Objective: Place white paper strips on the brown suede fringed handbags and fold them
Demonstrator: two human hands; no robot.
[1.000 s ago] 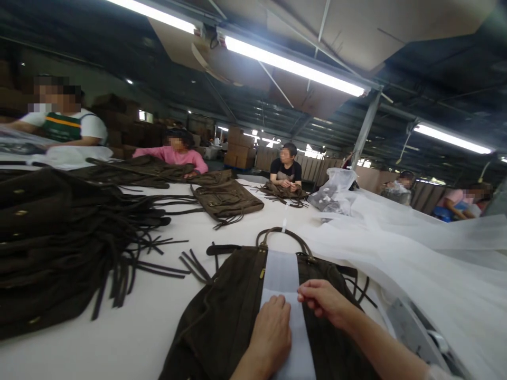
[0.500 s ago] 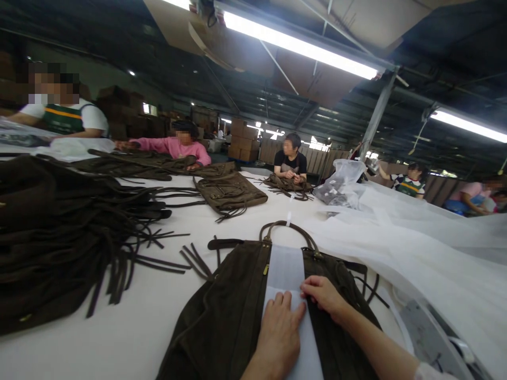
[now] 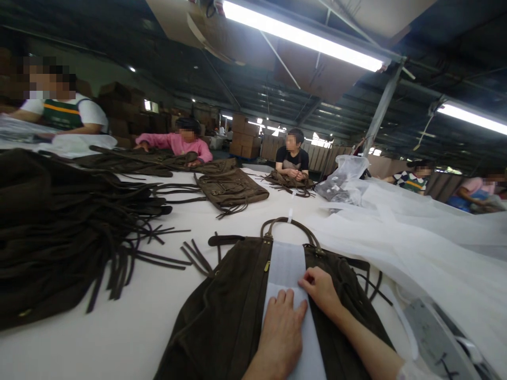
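A dark brown fabric handbag (image 3: 222, 311) lies in front of me, its rolled handles (image 3: 297, 220) pointing away. Down its middle runs a strip of thin white sheet (image 3: 288, 264), beside a brass zipper pull (image 3: 267, 265). My left hand (image 3: 280, 330) rests flat on this strip, fingers stretched out and thumb apart. At the strip's right edge, my right hand (image 3: 322, 289) has thumb and forefinger pinched together on the sheet, the other fingers curled. A small white tag (image 3: 290, 215) is looped on the handle.
Similar brown bags are heaped at left (image 3: 59, 232), and another bag (image 3: 233, 191) lies farther back. White sheeting (image 3: 428, 227) covers the right side, near a clear plastic bag (image 3: 343, 182) and a grey metal device (image 3: 439, 338). Several co-workers sit around the table.
My right hand's pinch has shifted slightly up the strip's edge; my left hand stays flat. A co-worker in pink has drawn an arm in, and one at right has lowered an arm.
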